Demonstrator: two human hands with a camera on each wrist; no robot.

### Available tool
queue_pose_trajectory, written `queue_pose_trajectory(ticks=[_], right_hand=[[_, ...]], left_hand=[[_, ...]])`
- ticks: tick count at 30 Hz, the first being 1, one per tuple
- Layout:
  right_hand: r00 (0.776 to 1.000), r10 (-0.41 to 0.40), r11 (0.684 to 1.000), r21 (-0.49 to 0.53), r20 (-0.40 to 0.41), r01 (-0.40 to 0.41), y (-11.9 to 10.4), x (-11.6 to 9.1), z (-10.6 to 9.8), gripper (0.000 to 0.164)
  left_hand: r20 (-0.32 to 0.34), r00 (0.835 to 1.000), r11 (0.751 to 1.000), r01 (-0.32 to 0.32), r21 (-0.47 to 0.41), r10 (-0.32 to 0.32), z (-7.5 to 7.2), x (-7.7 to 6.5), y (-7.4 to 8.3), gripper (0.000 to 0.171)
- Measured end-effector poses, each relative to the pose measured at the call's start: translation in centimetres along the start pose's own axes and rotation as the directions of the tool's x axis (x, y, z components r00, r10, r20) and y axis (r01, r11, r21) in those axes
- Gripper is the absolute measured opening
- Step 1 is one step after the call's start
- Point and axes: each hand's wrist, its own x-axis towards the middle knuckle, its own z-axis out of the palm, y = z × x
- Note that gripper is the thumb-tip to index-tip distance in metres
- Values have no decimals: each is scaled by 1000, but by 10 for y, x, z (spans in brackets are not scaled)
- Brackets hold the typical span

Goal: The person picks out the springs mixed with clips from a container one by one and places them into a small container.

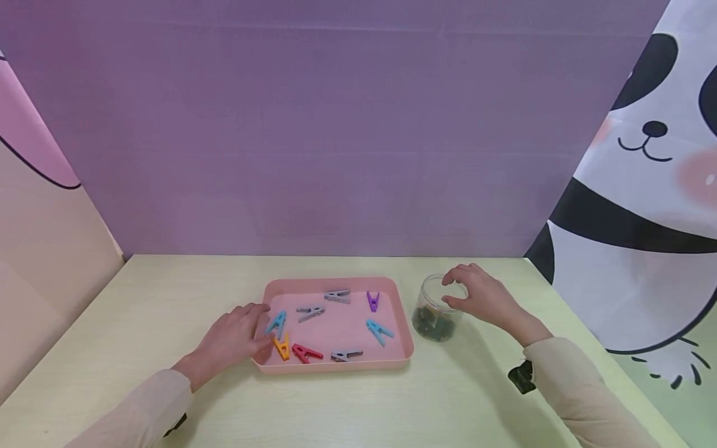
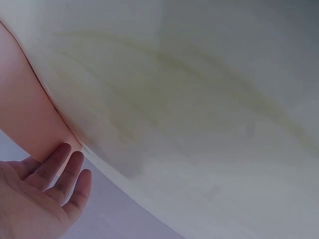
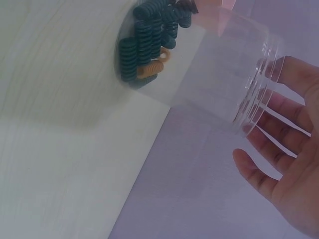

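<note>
My left hand [image 1: 232, 336] is at the left rim of a pink tray [image 1: 358, 368], its fingertips touching or very near the edge. In the left wrist view, the fingers [image 2: 75, 172] are slightly bent beside the tray's wall. Clothespins lie in the tray: a yellow one [image 1: 282, 347], a red one [image 1: 306, 353], a purple one [image 1: 373, 302], blue ones [image 1: 379, 331] and grey ones [image 1: 338, 295]. My right hand [image 1: 484, 297] is at the mouth of a clear jar [image 1: 424, 305], thumb and fingers spread apart. Dark green coils [image 3: 144, 42] and orange coils [image 3: 151, 68] sit at the jar's bottom.
The tray and jar stand side by side on a pale wooden table [image 1: 358, 410]. A purple backdrop [image 1: 336, 137] rises behind the table's far edge, and a panda-print panel [image 1: 644, 205] stands on the right.
</note>
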Motion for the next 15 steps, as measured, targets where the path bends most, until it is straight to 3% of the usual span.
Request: queue_pose_trajectory(ticks=[8, 15], right_hand=[[999, -4, 1000, 18, -39, 5, -1, -3, 1, 23], [998, 11, 996, 85, -64, -5, 1, -7, 1, 23]], left_hand=[[-33, 999, 999, -22, 24, 23, 0, -1, 0, 56], [-145, 986, 991, -72, 110, 88, -1, -4, 0, 53]])
